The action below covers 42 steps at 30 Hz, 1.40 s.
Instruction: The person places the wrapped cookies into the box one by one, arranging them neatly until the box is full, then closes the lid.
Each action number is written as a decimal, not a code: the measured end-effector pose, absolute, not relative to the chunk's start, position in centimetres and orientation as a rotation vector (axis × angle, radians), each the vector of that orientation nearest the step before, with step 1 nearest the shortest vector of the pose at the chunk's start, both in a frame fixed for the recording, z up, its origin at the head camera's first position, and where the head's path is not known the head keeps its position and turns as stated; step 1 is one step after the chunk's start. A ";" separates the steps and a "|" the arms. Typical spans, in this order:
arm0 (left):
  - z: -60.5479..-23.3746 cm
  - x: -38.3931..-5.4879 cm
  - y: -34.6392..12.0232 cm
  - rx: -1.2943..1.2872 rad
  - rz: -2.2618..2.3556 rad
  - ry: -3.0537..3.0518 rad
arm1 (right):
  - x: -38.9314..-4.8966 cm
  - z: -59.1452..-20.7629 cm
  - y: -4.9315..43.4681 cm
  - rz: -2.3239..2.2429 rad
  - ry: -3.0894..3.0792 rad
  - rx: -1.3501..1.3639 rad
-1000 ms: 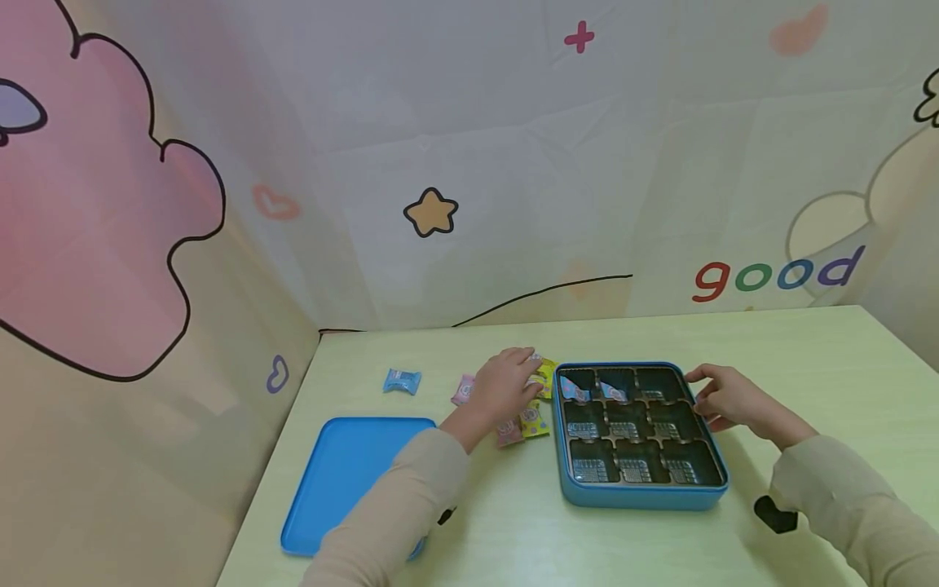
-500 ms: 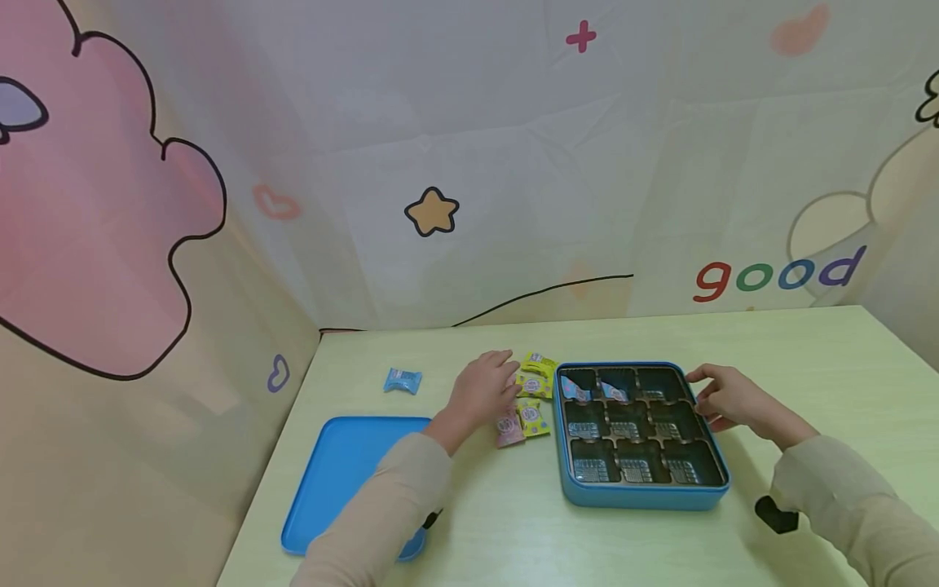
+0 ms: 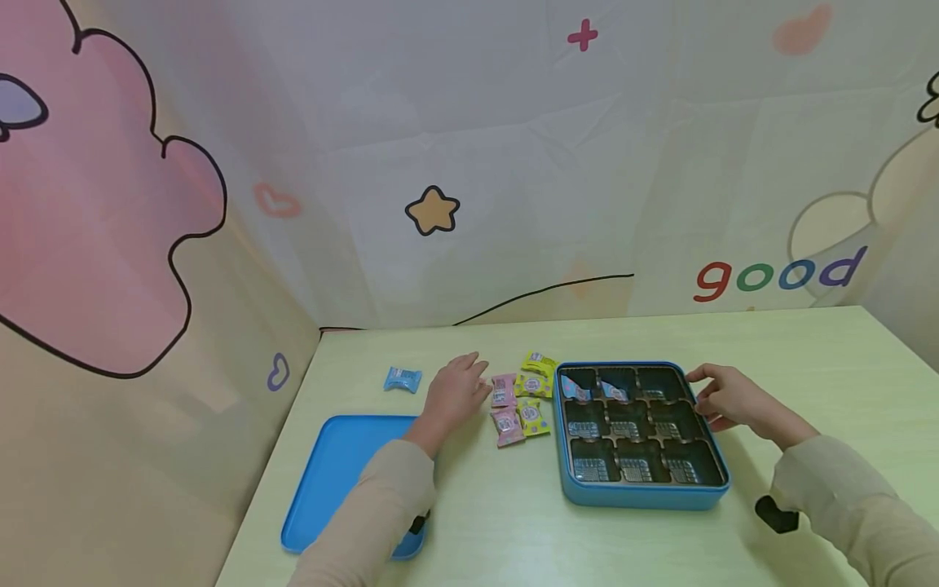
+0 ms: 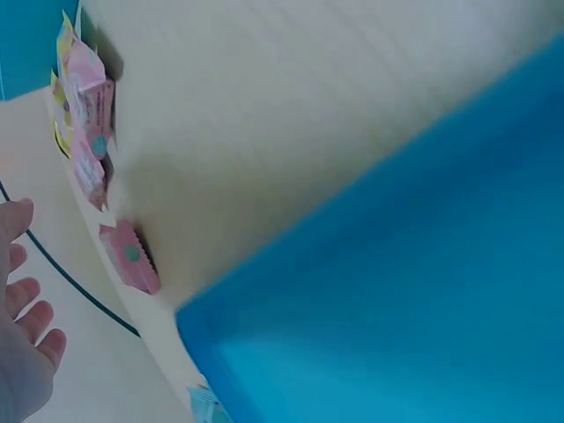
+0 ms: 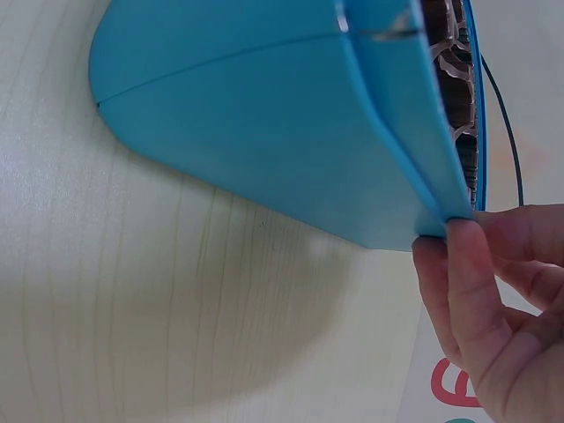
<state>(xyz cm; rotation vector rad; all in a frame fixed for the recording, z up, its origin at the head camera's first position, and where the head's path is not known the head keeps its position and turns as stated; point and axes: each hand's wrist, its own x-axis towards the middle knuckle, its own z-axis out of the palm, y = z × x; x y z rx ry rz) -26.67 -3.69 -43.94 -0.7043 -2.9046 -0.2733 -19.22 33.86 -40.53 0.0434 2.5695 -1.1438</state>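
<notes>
My left hand [image 3: 456, 396] hovers over the table with its fingers loosely bent; nothing shows between them. Close to it, in the left wrist view, lies a pink wrapped candy [image 4: 130, 256], which the hand hides in the head view. Right of this hand lie two more pink candies [image 3: 503, 390] and several yellow candies [image 3: 534, 385]. My right hand [image 3: 741, 403] holds the right side of a blue tin [image 3: 638, 496] near its far corner, fingertips at the rim [image 5: 458, 211]. Inside the tin, a black divided tray [image 3: 614, 451] bears blue-and-pink packets [image 3: 575, 390] in its far-left and far-middle compartments.
A blue candy [image 3: 402, 379] lies apart at the far left. The blue lid [image 3: 352, 465] rests on the table at the left, partly beneath the left sleeve [image 3: 374, 514]. A printed cloth backdrop [image 3: 513, 228] stands behind the table's far edge.
My left hand has moved left, away from the yellow and pink candies, uncovering them and covering the separate pink one. My right hand and the tin have stayed in place.
</notes>
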 end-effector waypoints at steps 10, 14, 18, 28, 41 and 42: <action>-44.3 -26.8 -5.3 -0.576 -0.365 -2.949 | -19.2 -40.6 33.8 -1.154 2.565 0.046; -44.5 -26.8 -5.9 -0.549 -0.419 -2.953 | -19.3 -40.6 33.9 -1.156 2.566 0.043; -44.9 -26.9 -6.8 -0.539 -0.433 -2.952 | -19.3 -40.7 33.9 -1.162 2.563 0.046; -45.3 -27.3 -8.6 -0.486 -0.343 -2.969 | -19.3 -40.9 34.0 -1.163 2.566 0.048; -45.9 -27.5 -10.2 -0.433 -0.262 -2.985 | -19.3 -40.7 33.9 -1.158 2.573 0.044; -45.9 -27.5 -10.3 -0.427 -0.261 -2.988 | -19.3 -40.6 33.9 -1.157 2.573 0.040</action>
